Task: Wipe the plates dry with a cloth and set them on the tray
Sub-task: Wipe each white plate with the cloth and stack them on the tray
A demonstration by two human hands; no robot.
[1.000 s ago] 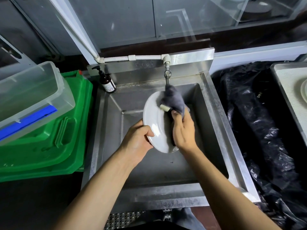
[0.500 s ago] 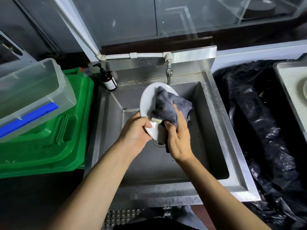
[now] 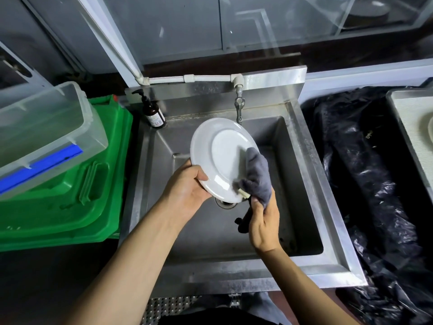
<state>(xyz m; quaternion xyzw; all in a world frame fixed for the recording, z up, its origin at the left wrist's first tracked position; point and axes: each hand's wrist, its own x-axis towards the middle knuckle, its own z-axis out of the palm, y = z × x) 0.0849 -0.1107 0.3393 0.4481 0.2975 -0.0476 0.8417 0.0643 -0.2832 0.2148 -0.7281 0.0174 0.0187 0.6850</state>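
1. Head view, centre of the frame: my left hand (image 3: 187,186) grips the white plate (image 3: 222,158) by its lower-left rim, thumb curled over the edge, and holds it tilted above the steel sink (image 3: 302,184).
2. My right hand (image 3: 263,227) is closed around the grey cloth (image 3: 256,175), which is bunched and pressed against the plate's lower-right edge; a dark tail of it hangs below the fingers.
3. The side facing me looks like the underside, with a raised foot ring. I judge the wipe to be underway, not finished, since the cloth covers only one part of the rim.
4. At the right edge of the frame is a pale tray (image 3: 408,130), with the sliver of another plate (image 3: 430,131) on it, so at least one seems done.
5. Left to do, as I read it: finish drying this plate and carry it right, over the black plastic sheeting (image 3: 365,172), to the tray. I see no other plates waiting, so I cannot tell how many remain.
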